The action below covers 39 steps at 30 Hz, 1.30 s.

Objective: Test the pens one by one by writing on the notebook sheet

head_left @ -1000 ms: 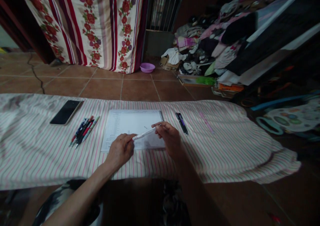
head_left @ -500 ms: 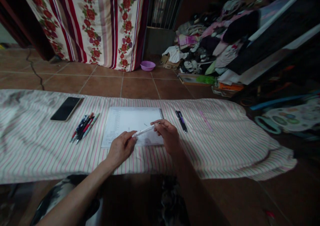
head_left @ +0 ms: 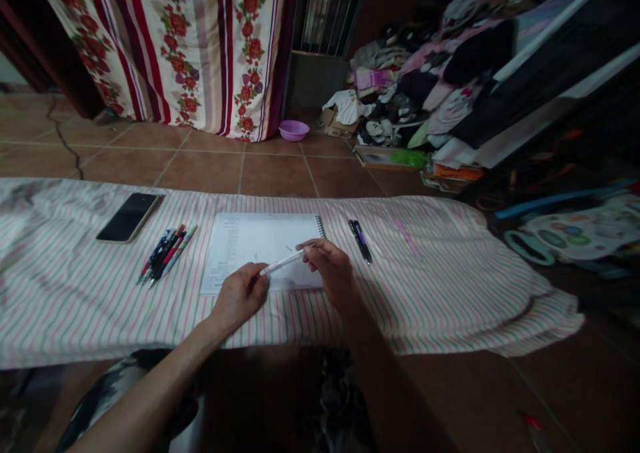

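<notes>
A slim white pen [head_left: 283, 262] is held slantwise above the spiral notebook [head_left: 250, 229]. My left hand [head_left: 241, 294] is closed on the pen's lower left end. At the other end, the fingers of my right hand [head_left: 331, 269] pinch the pen near its tip. Small dark marks show on the notebook page below. To the right of my right hand lie two dark pens [head_left: 361, 241] side by side, and beyond them a pink pen [head_left: 409, 239]. A bunch of several pens [head_left: 167, 254] lies left of the notebook.
A smartphone [head_left: 129, 218] rests at the left on the striped cloth [head_left: 450, 273] covering the low table. Behind it are a tiled floor, a floral curtain [head_left: 200, 59] and a purple basin [head_left: 294, 130]. Piled clothes [head_left: 400, 86] fill the back right.
The whole view has shifted slightly, so everything appears a little further left. Both hands keep their hold on the white pen, with hardly any movement relative to the notebook.
</notes>
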{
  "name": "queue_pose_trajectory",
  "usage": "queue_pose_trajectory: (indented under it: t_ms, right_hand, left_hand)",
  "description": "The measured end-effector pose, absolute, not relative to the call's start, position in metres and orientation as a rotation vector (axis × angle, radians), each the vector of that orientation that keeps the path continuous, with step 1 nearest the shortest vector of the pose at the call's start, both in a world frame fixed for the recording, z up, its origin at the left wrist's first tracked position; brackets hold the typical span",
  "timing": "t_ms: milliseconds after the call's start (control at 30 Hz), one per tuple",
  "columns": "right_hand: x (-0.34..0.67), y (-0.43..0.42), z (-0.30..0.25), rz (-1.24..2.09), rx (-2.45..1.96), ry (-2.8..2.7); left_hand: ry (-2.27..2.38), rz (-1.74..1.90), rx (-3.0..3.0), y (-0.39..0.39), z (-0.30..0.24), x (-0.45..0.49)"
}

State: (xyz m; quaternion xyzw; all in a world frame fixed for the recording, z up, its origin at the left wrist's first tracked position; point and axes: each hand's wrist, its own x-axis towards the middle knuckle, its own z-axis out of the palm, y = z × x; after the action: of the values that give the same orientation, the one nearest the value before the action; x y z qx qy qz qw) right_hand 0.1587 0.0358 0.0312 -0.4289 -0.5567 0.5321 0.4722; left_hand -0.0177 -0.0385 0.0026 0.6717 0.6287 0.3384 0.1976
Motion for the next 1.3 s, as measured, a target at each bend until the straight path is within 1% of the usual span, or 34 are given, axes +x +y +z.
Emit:
queue_pose_trajectory:
  t_ms: [233, 400, 600, 1033, 1300]
  right_hand:
    - [0.156, 0.0359, 0.0275, 1.324, -1.053, -1.351]
    - [0.1551, 0.0347, 0.028, 1.349, -1.032, -1.373]
    - [0.1534, 0.034, 0.0263, 1.349, -1.058, -1.386]
    - [0.15, 0.0334, 0.0235, 1.321, -1.079, -1.415]
    - [0.1493, 0.032, 0.0246, 1.362, -1.061, -1.421]
  left_hand:
    - [1.626, 1.038, 1.822, -0.0386, -0.0013, -0.0183]
    - [1.648, 1.021, 1.723, -0.0379, -0.0025, -0.0178]
    - [1.692, 1.002, 1.752, -0.0372, 0.0009, -0.0174]
    - [1.595, 1.084, 1.625, -0.0366, -0.0047, -0.0195]
    - [1.603, 1.028, 1.666, -0.0379, 0.0, -0.0174]
